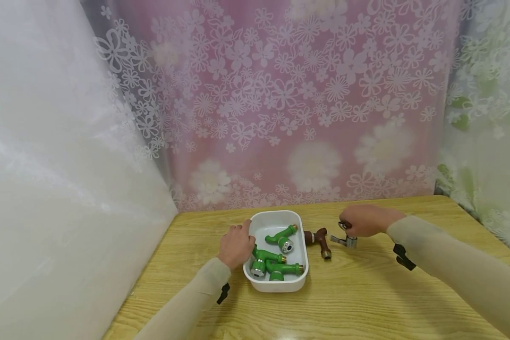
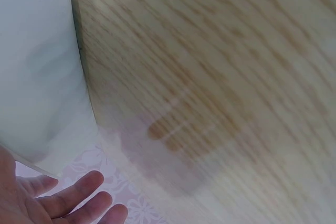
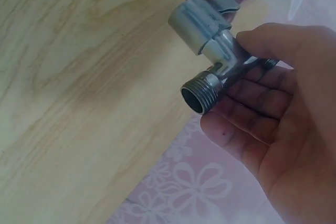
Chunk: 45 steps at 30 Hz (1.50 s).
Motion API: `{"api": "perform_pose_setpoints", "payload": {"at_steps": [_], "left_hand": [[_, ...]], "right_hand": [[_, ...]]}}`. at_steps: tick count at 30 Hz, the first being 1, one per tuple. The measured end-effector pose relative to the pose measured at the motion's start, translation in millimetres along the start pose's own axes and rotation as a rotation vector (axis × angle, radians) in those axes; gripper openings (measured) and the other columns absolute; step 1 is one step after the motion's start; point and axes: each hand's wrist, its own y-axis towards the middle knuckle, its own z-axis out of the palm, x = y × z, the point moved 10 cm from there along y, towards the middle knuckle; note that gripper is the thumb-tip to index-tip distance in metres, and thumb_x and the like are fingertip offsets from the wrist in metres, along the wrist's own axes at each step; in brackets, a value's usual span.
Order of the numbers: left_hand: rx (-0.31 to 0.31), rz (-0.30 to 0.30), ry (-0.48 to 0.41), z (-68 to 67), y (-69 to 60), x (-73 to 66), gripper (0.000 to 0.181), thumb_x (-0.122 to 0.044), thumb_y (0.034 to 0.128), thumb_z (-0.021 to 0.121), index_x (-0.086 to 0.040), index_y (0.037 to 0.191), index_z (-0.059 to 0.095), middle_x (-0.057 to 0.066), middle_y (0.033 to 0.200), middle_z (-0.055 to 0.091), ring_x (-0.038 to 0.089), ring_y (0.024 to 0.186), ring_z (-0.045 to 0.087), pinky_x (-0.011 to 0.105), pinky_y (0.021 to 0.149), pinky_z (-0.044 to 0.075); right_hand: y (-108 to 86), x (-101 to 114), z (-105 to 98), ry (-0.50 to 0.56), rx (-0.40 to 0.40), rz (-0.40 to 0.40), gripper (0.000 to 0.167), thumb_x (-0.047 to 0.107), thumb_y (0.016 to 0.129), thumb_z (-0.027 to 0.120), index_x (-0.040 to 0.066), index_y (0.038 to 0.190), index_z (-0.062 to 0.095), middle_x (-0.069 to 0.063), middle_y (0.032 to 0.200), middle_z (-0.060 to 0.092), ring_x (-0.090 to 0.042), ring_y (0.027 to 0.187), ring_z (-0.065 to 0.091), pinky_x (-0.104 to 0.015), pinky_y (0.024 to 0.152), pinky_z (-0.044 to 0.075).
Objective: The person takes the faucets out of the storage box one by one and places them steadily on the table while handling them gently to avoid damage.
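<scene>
Right now, a silver metal valve [image 3: 216, 52] is in the right hand [image 1: 367, 221], over the right part of the tabletop [image 1: 314, 307]; whether it touches the wood I cannot tell. Thumb and fingers are closed around its body. The right wrist view shows a threaded, open end sticking out past the fingers and a thick round cap with a flat lever at its top. In the head view that lever points left, toward a brown faucet [image 1: 323, 242].

The brown faucet lies on the tabletop between the valve and a white tray [image 1: 276, 286]. Its one end comes right up to the tray's right rim, though contact there is unclear; its spout, with a metal tip, points toward the person.

Inside the tray are three green faucets with brass-coloured threaded ends. The upper green faucet [image 1: 282, 236] lies apart from the others, while the lower left green faucet [image 1: 263, 259] and the lower right green faucet [image 1: 284, 268] lie close together at the near end.

The left hand [image 1: 236, 243] rests at the tray's left rim, its fingers loosely extended along the outer side, as the left wrist view shows.

Both arms wear pale sleeves with black devices at the wrists. Behind the tabletop hangs a pink floral curtain [image 1: 280, 94]; a whitish sheet [image 1: 68, 165] fills the left side, and a pale green patterned curtain [image 1: 488, 118] the right.
</scene>
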Motion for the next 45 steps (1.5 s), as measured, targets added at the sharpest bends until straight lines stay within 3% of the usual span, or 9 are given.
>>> {"api": "perform_pose_setpoints", "payload": {"at_steps": [9, 17, 24, 28, 30, 33, 37, 41, 45], "left_hand": [[0.005, -0.006, 0.0, 3.2, 0.9, 0.8, 0.049, -0.029, 0.1015, 0.05, -0.015, 0.148, 0.045, 0.013, 0.127, 0.065, 0.029, 0.118, 0.061, 0.051, 0.084, 0.056], [-0.012, 0.008, -0.002, 2.0, 1.7, 0.5, 0.048, -0.028, 0.1017, 0.05, -0.014, 0.148, 0.046, 0.014, 0.126, 0.066, 0.029, 0.117, 0.061, 0.051, 0.081, 0.057], [-0.013, 0.011, 0.004, 1.2, 0.7, 0.9, 0.048, -0.028, 0.1014, 0.05, -0.014, 0.147, 0.046, 0.014, 0.125, 0.066, 0.029, 0.116, 0.062, 0.05, 0.081, 0.057], [-0.008, 0.005, 0.002, 0.8, 0.2, 1.0, 0.048, -0.027, 0.1016, 0.05, -0.014, 0.148, 0.046, 0.014, 0.126, 0.066, 0.029, 0.117, 0.061, 0.05, 0.083, 0.057], [-0.005, 0.003, -0.001, 0.7, -0.1, 1.0, 0.049, -0.027, 0.1014, 0.051, -0.013, 0.148, 0.046, 0.014, 0.126, 0.066, 0.029, 0.117, 0.061, 0.05, 0.083, 0.056], [-0.001, 0.0, 0.001, 0.9, -0.3, 1.3, 0.049, -0.028, 0.1009, 0.051, -0.013, 0.148, 0.046, 0.014, 0.126, 0.066, 0.029, 0.117, 0.061, 0.05, 0.084, 0.056], [0.008, -0.003, 0.004, 2.0, -0.3, 1.3, 0.05, -0.029, 0.1009, 0.05, -0.014, 0.148, 0.046, 0.014, 0.126, 0.065, 0.029, 0.117, 0.061, 0.05, 0.085, 0.056], [0.012, -0.002, 0.002, 1.9, 0.0, 1.0, 0.05, -0.029, 0.1014, 0.05, -0.014, 0.149, 0.045, 0.014, 0.127, 0.065, 0.029, 0.118, 0.06, 0.051, 0.085, 0.056], [0.004, 0.006, 0.005, -0.1, 0.2, 0.1, 0.049, -0.029, 0.1014, 0.05, -0.014, 0.148, 0.045, 0.014, 0.125, 0.065, 0.03, 0.117, 0.06, 0.051, 0.082, 0.056]], "right_hand": [[0.1, -13.7, 16.9, 0.104, 0.03, 0.021, 0.02, 0.013, 0.095, 0.062, 0.016, 0.077, 0.054, 0.005, 0.067, 0.043, -0.008, 0.056, 0.036, -0.028, 0.057, 0.031], [0.1, -23.5, 17.6, 0.216, 0.021, 0.007, 0.015, 0.012, 0.095, 0.062, 0.012, 0.08, 0.058, 0.003, 0.069, 0.048, -0.008, 0.056, 0.04, -0.027, 0.057, 0.034], [-0.6, -29.4, 20.1, 0.245, 0.001, 0.003, 0.015, 0.015, 0.095, 0.064, 0.011, 0.081, 0.061, 0.004, 0.068, 0.049, -0.007, 0.055, 0.04, -0.027, 0.056, 0.035], [-1.1, -34.2, 22.8, 0.271, 0.0, 0.015, 0.011, 0.017, 0.096, 0.064, 0.008, 0.089, 0.067, 0.001, 0.072, 0.058, -0.007, 0.053, 0.044, -0.027, 0.054, 0.039], [-1.5, -38.3, 25.7, 0.297, 0.013, 0.036, 0.016, 0.018, 0.096, 0.064, 0.003, 0.1, 0.069, -0.002, 0.074, 0.063, -0.008, 0.051, 0.047, -0.028, 0.053, 0.043], [-3.3, -44.0, 31.8, 0.331, 0.04, 0.069, 0.034, 0.017, 0.098, 0.063, -0.007, 0.122, 0.064, -0.005, 0.085, 0.068, -0.011, 0.05, 0.053, -0.03, 0.052, 0.048], [-7.2, -48.0, 37.0, 0.368, 0.051, 0.095, 0.05, 0.016, 0.099, 0.061, -0.008, 0.141, 0.049, -0.01, 0.104, 0.068, -0.014, 0.054, 0.057, -0.034, 0.054, 0.052], [-8.9, -46.3, 35.9, 0.335, 0.024, 0.06, 0.044, 0.015, 0.099, 0.06, -0.002, 0.139, 0.054, -0.024, 0.125, 0.062, -0.018, 0.065, 0.06, -0.038, 0.061, 0.052], [-9.0, -44.1, 33.0, 0.234, -0.009, 0.008, 0.034, 0.017, 0.1, 0.059, 0.0, 0.129, 0.063, -0.026, 0.134, 0.058, -0.025, 0.093, 0.065, -0.044, 0.078, 0.052]]}}
